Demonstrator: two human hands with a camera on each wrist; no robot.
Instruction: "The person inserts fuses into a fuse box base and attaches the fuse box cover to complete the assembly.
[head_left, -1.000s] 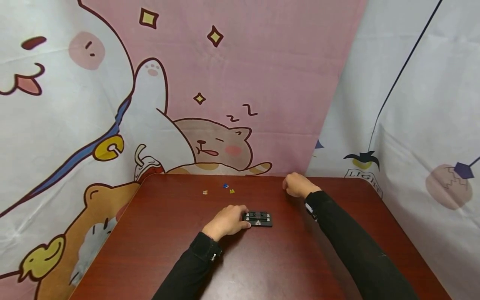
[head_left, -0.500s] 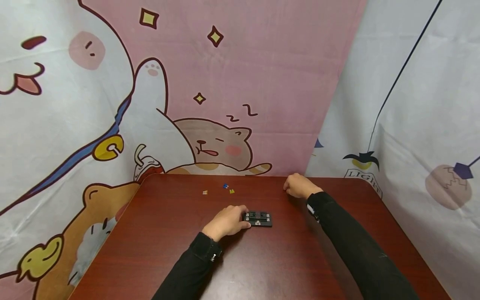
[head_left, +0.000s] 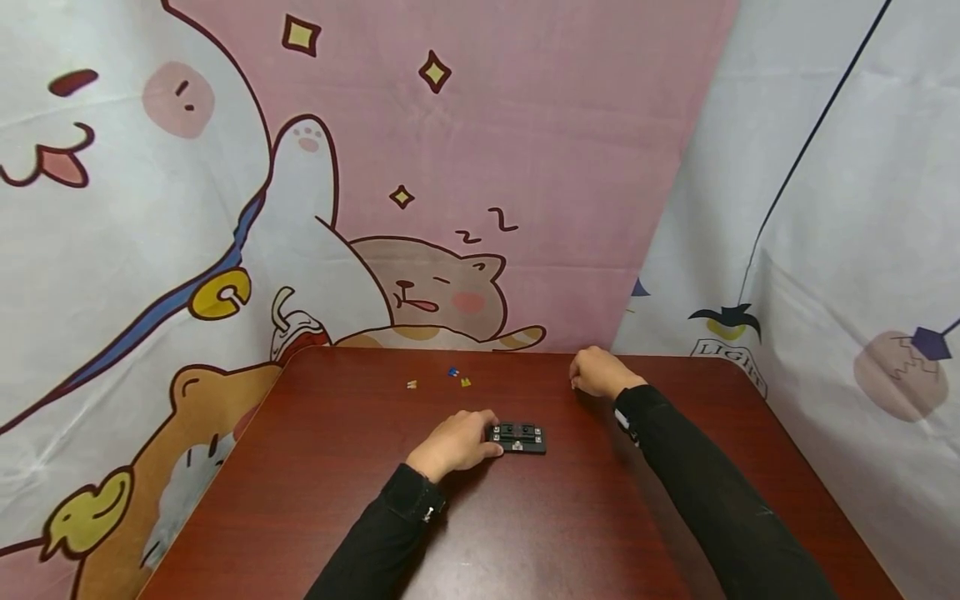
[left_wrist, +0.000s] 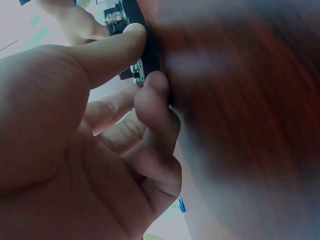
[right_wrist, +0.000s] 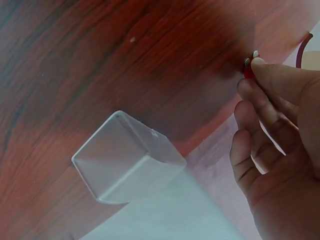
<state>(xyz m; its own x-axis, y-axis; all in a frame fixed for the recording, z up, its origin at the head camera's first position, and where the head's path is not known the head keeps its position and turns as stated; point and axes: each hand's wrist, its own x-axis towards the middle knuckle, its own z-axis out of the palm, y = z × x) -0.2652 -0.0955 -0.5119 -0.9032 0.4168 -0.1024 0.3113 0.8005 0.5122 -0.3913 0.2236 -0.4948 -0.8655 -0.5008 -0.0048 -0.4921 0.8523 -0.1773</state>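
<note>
My left hand [head_left: 453,443] grips the left end of a black fuse block [head_left: 531,447] with metal screw terminals, which lies flat on the table. In the left wrist view, thumb and fingertips press on the edge of this block [left_wrist: 150,52]. Farther back and to the right, my right hand [head_left: 600,372] is at the table's far edge. In the right wrist view, its thumb and index finger pinch a small red blade fuse [right_wrist: 248,73] with metal prongs, close over the wood. The thumb covers part of that fuse, and the head view hides it.
Three small fuses lie toward the back of the table: a blue one [head_left: 453,372], a yellow one [head_left: 466,382] and a pale orange one [head_left: 412,385]. A clear plastic box [right_wrist: 127,162] stands near the right hand. A printed cloth [head_left: 570,167] hangs behind the table [head_left: 315,500].
The right hand has shifted very slightly to the right and turned a little at the far edge. The left hand and the fuse block have stayed in place.
</note>
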